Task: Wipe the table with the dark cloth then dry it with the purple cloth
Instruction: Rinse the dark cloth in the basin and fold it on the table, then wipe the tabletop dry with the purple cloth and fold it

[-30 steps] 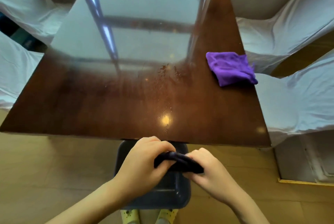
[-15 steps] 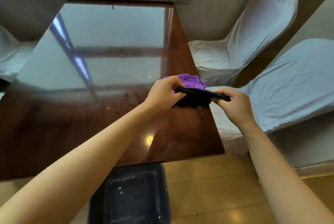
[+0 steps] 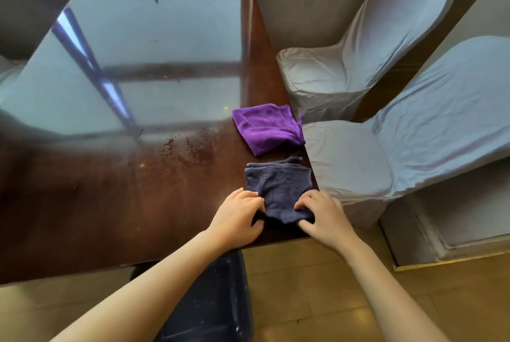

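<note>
The dark cloth (image 3: 278,187) lies folded and flat on the glossy brown table (image 3: 110,203), near its right front corner. My left hand (image 3: 237,217) pinches the cloth's near left corner and my right hand (image 3: 320,212) pinches its near right corner. The purple cloth (image 3: 267,127) lies folded just beyond the dark one, at the table's right edge, untouched. A patch of droplets and smears (image 3: 185,148) shows on the table left of the purple cloth.
Two chairs in white covers (image 3: 358,65) (image 3: 414,148) stand close along the table's right side. A dark plastic bin (image 3: 215,308) sits on the wooden floor under the table's front edge, between my arms. A window sill runs behind the table.
Both hands lifted the dark cloth from above the bin, carried it over the table and laid it flat in front of the purple cloth. The view has shifted right and forward.
</note>
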The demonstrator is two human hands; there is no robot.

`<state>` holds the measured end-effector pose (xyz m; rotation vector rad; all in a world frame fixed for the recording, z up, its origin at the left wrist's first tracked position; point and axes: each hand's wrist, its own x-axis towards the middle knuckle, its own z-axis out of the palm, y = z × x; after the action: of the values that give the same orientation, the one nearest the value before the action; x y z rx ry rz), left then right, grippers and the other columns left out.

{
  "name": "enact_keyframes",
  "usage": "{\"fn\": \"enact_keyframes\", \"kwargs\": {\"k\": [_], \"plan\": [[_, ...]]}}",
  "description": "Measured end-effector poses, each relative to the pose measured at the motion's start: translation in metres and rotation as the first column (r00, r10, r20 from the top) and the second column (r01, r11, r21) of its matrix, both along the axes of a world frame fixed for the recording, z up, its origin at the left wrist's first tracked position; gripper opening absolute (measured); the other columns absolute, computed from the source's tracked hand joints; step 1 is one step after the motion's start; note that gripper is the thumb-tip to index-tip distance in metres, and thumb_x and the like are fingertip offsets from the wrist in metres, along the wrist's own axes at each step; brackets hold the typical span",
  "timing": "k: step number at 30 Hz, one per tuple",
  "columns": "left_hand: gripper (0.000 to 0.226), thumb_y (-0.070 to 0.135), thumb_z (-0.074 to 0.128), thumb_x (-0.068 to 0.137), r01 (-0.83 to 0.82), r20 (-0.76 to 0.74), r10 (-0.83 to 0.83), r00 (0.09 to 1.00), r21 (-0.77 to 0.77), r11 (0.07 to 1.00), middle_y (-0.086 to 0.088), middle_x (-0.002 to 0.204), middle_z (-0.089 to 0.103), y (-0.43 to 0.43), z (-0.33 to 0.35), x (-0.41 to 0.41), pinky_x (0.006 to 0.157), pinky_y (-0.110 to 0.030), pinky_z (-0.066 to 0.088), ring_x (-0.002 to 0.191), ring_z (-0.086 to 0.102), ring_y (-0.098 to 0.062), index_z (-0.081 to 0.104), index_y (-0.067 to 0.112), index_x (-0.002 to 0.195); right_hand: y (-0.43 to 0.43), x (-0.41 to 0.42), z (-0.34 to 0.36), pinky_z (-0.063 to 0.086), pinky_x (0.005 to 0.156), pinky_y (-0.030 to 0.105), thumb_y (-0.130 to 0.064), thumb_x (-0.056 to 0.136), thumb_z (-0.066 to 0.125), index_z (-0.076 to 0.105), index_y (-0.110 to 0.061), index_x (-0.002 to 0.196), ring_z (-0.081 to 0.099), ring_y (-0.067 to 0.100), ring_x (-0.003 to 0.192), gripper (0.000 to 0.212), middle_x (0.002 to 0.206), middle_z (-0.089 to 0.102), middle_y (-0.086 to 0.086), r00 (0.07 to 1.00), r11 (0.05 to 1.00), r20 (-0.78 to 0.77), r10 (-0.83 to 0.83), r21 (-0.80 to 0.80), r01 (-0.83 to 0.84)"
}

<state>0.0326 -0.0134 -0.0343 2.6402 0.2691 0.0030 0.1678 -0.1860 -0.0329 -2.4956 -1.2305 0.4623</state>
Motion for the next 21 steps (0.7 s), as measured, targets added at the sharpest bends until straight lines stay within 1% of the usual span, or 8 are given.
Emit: {"fn": "enact_keyframes", "kwargs": {"k": [2,4,6,9,13,16,18,21], "plan": [[0.026,0.042,0.053,0.078,-0.011,-0.008,0.011,1.0,0.017,1.0,0.002,0.113,0.066,0.0,0.001,0.0,0.114,-0.033,0.016,0.123,0.045,-0.011,0.063,0.022,0.091,0.002,0.002,0.003,0.032,0.09,0.035,-0.046,0.076,0.06,0.057,-0.028,0.099,0.045,0.014,0.106,0.03,0.108,0.054,-0.008,0.998,0.995,0.017,0.06,-0.08,-0.058],[0.031,0.05,0.048,0.081,-0.081,0.015,0.082,0.997,-0.025,0.996,0.005,0.102,0.068,0.003,0.007,0.005,0.112,-0.034,0.018,0.113,0.05,-0.009,0.065,0.025,0.087,0.011,0.007,0.01,0.037,0.09,0.037,-0.052,0.08,0.055,0.059,-0.027,0.099,0.048,0.014,0.104,0.031,0.106,0.058,-0.007,0.999,0.998,0.01,0.039,-0.05,-0.039],[0.031,0.048,0.046,0.083,-0.177,0.099,0.184,0.978,-0.078,0.981,0.007,0.094,0.068,0.008,0.013,0.015,0.102,-0.032,0.028,0.103,0.053,-0.012,0.065,0.025,0.089,0.028,0.016,0.02,0.044,0.089,0.039,-0.04,0.087,0.055,0.062,-0.02,0.1,0.054,0.02,0.101,0.025,0.103,0.064,0.0,1.0,0.995,-0.024,-0.015,0.103,0.017],[0.026,0.033,0.051,0.086,-0.29,0.174,0.289,0.941,-0.024,0.957,0.004,0.111,0.065,0.023,0.018,0.04,0.093,-0.033,0.034,0.107,0.051,-0.018,0.06,0.023,0.108,0.068,0.038,0.03,0.045,0.093,0.042,-0.022,0.09,0.054,0.062,-0.014,0.11,0.056,0.027,0.105,0.024,0.111,0.066,0.008,0.998,0.97,0.0,-0.065,0.233,0.063],[0.043,0.017,0.051,0.085,-0.373,0.125,0.362,0.924,0.08,0.924,-0.006,0.131,0.053,0.049,0.017,0.084,0.093,-0.041,0.04,0.116,0.046,-0.028,0.045,0.018,0.127,0.121,0.067,0.029,0.035,0.101,0.041,-0.01,0.085,0.056,0.05,-0.016,0.127,0.044,0.027,0.122,0.043,0.131,0.056,0.007,0.988,0.993,0.133,-0.081,0.102,0.067],[0.048,0.022,0.056,0.085,-0.366,0.059,0.362,0.93,0.096,0.926,-0.009,0.134,0.051,0.065,0.01,0.112,0.095,-0.043,0.042,0.119,0.044,-0.03,0.041,0.018,0.131,0.144,0.084,0.016,0.031,0.104,0.04,-0.004,0.082,0.056,0.045,-0.017,0.13,0.037,0.026,0.127,0.051,0.135,0.051,0.006,0.977,0.995,0.19,-0.095,-0.02,0.101],[0.049,0.03,0.06,0.083,-0.324,0.005,0.326,0.945,0.128,0.937,-0.009,0.13,0.054,0.069,0.003,0.124,0.093,-0.042,0.042,0.117,0.045,-0.03,0.044,0.017,0.127,0.15,0.09,0.006,0.031,0.104,0.04,-0.003,0.082,0.056,0.047,-0.017,0.128,0.038,0.026,0.126,0.049,0.133,0.052,0.006,0.973,0.991,0.207,-0.1,-0.064,0.116],[0.049,0.033,0.064,0.079,-0.32,0.004,0.324,0.946,0.166,0.933,-0.01,0.125,0.054,0.071,-0.009,0.131,0.092,-0.041,0.043,0.115,0.045,-0.029,0.046,0.016,0.122,0.155,0.096,-0.003,0.033,0.098,0.039,-0.006,0.085,0.052,0.056,-0.015,0.115,0.046,0.027,0.117,0.032,0.122,0.059,0.008,0.967,0.991,0.22,-0.131,0.013,0.132]]}}
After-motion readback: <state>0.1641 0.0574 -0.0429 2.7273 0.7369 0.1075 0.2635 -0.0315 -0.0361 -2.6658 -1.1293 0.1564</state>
